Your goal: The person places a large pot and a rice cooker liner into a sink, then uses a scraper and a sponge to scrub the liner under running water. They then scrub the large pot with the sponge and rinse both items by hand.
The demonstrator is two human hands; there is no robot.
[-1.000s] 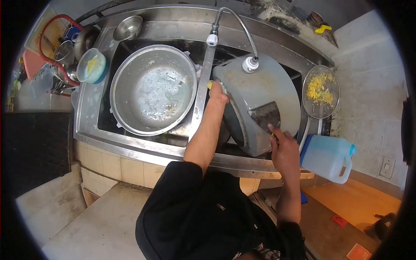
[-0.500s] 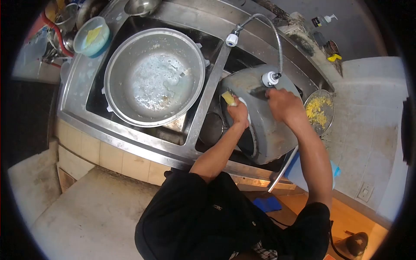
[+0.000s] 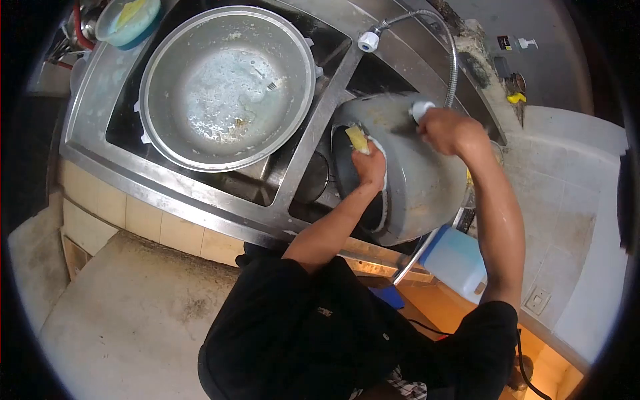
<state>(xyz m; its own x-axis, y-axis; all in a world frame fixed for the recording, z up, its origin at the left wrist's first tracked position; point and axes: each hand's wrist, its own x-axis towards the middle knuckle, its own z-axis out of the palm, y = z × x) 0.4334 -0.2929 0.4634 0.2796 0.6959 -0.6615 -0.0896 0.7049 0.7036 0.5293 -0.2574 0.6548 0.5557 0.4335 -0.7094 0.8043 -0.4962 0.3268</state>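
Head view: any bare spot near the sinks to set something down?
Bare: pale tiled counter beside the blue plastic jug. Crowded: large round steel basin fills the left sink; grey cooker shell, left hand with yellow sponge and right hand on the white spray head fill the right.

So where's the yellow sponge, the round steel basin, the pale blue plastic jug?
yellow sponge (image 3: pixel 357 139), head view, top face.
round steel basin (image 3: pixel 167 113), head view, inner wall.
pale blue plastic jug (image 3: pixel 457 259), head view, side.
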